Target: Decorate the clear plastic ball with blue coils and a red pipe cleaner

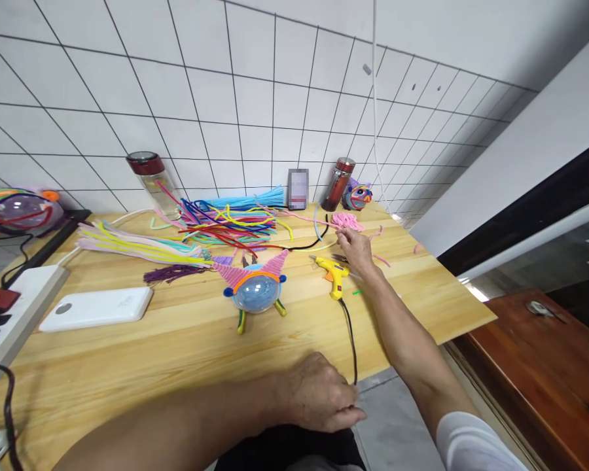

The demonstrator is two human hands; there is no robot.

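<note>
My right hand (356, 248) reaches across the wooden table (177, 347), fingers curled beside a yellow glue gun (332, 271) and near a pile of pink pipe cleaners (347, 221); whether it grips anything is unclear. My left hand (319, 392) rests loosely closed on the table's near edge beside the glue gun's black cord (351, 340), holding nothing that I can see. A blue ball-shaped craft figure (255, 288) with pink cone ears stands in the middle.
Piles of coloured pipe cleaners (226, 222) lie at the back. Two bottles (152, 180) (337, 183), a phone (298, 188), a small owl figure (357, 195), a white power bank (98, 307) and a power strip (19, 307) surround them. A brown table (544, 366) stands at right.
</note>
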